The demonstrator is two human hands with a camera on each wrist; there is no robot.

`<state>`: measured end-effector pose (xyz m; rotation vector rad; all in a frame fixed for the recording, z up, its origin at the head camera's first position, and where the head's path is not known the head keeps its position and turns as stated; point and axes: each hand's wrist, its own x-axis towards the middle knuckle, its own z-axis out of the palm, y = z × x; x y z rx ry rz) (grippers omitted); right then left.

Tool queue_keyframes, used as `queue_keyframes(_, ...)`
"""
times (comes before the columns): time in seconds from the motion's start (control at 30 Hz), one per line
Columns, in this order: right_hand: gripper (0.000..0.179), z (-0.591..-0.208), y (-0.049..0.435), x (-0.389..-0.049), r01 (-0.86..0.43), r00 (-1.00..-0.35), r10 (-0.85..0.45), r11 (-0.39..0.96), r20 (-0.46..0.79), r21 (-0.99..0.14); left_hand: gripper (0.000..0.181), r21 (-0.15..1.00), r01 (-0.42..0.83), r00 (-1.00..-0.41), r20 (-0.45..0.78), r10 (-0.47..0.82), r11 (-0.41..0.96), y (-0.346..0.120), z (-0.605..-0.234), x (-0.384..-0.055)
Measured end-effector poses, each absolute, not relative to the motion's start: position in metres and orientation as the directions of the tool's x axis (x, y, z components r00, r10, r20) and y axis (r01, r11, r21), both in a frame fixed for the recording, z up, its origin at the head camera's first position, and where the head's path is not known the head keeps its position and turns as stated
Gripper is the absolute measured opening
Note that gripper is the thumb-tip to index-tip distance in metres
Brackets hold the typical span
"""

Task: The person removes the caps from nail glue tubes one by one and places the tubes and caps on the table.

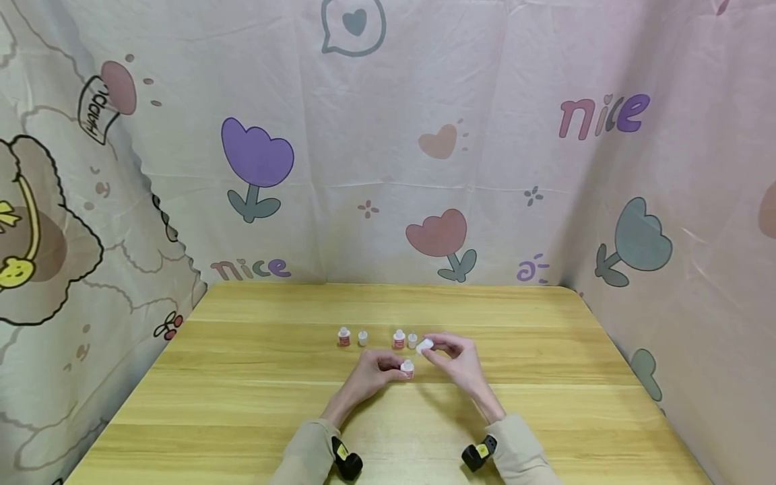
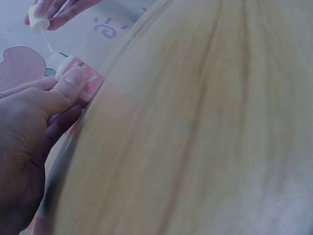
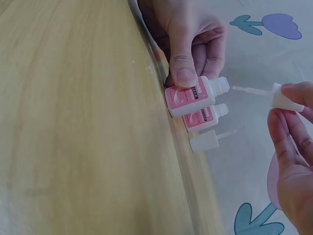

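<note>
My left hand [image 1: 371, 374] grips a small pink-labelled glue bottle [image 3: 188, 96] by its sides, thumb across the label. The bottle stands upright on the table with its white neck uncovered. Between thumb and fingers, my right hand [image 1: 459, 364] pinches a white brush cap [image 3: 286, 99] just above and to the right of the bottle. From that cap a thin brush [image 3: 250, 90] points at the bottle's mouth; in the right wrist view a small gap separates its tip from the neck.
Behind my hands stands a second uncapped glue bottle [image 1: 398, 339] beside its upturned brush cap [image 1: 412, 341]. Farther left are a third bottle [image 1: 344, 337] and another upturned cap [image 1: 362, 338]. A printed curtain [image 1: 364, 236] hangs behind the wooden table [image 1: 254, 404].
</note>
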<state>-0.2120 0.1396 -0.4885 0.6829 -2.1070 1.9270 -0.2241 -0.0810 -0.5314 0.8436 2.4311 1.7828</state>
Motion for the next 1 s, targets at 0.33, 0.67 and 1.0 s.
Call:
queue_keyframes(0.33,0.035,-0.486,0.146,-0.211,-0.339,-0.931,-0.139,-0.019,0.339,-0.94,0.018,0.885,0.397,-0.867,0.275,0.415,0.242,-0.081,-0.529,-0.224)
queue_keyframes(0.67,0.035,-0.488,0.151,-0.211,-0.29,-0.948,-0.114,-0.067,0.296,-0.955,0.017,0.883,0.402,-0.865,0.281,0.416,0.241,-0.081,-0.53,-0.223)
queue_keyframes(1.0,0.039,-0.491,0.158,-0.212,-0.238,-0.957,-0.131,-0.145,0.257,-0.96,0.016,0.89,0.387,-0.871,0.268,0.412,0.24,-0.081,-0.53,-0.223)
